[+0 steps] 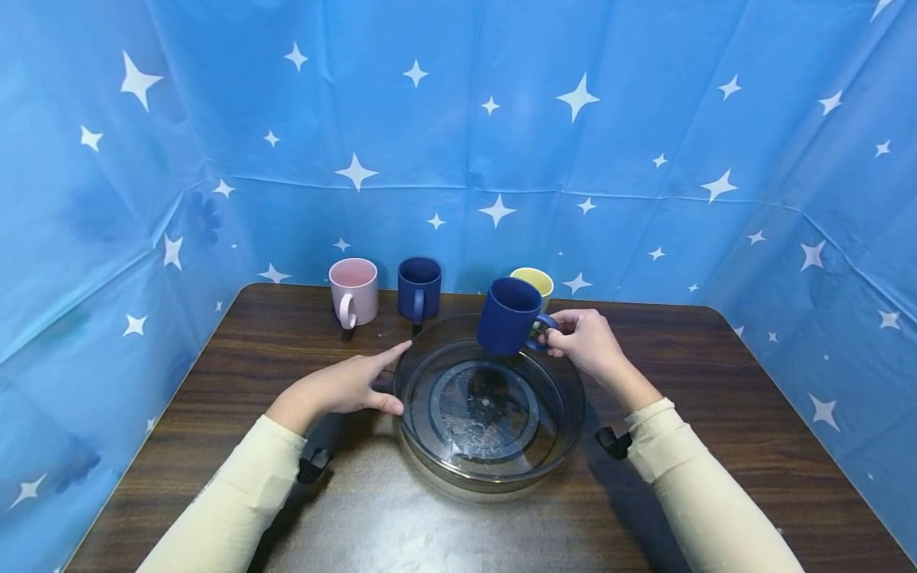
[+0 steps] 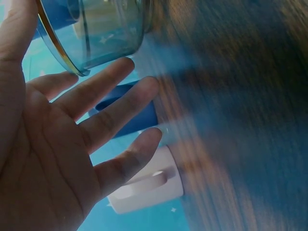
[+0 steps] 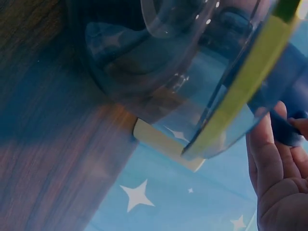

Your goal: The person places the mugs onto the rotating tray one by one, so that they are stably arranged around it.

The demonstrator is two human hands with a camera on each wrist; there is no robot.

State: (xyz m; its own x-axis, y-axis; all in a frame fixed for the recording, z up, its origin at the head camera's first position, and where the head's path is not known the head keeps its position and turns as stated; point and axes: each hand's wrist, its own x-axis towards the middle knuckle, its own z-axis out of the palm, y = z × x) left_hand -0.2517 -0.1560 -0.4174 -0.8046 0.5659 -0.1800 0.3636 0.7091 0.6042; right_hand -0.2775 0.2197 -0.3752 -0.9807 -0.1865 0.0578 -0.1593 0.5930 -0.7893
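Note:
My right hand (image 1: 591, 344) pinches the handle of a dark blue mug (image 1: 505, 322). The mug is held upright over the back right part of a round, see-through smoky glass bowl (image 1: 494, 481). In the right wrist view, the fingers (image 3: 263, 149) are at the mug's handle, just past the bowl's rim. My left hand (image 1: 337, 387) is at the bowl's left side, thumb and fingers spread along the rim. Its straight fingers (image 2: 103, 89) show in the left wrist view; whether they touch the glass is hard to tell.
Along the table's back edge stand a pink mug (image 1: 356, 293), a second dark blue mug (image 1: 419, 285) and a yellow mug (image 1: 537, 280), partly hidden by the held mug. Behind the wooden table (image 1: 702, 374) hangs a blue star-patterned cloth (image 1: 458, 127), also on both sides.

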